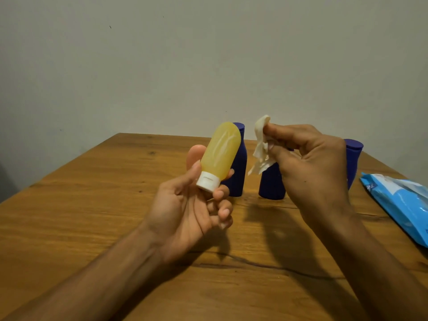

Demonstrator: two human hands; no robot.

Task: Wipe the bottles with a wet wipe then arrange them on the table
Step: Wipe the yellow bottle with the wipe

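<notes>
- The left grip [185, 205] was curled round the cap end of the yellow bottle [220, 154], which was held cap-down and tilted above the tabletop [92, 205]. With so low a hold, wiping pressure on the upper body could lever it loose.
- The right grip [310, 163] pinched a crumpled wet wipe [261, 144] just beside the bottle, not touching it. So bunched, it could miss patches.
- Once wetted, the bottle would likely turn slippery.
- The blue bottles [238, 172] stood near behind; a dropped bottle could topple them.
</notes>
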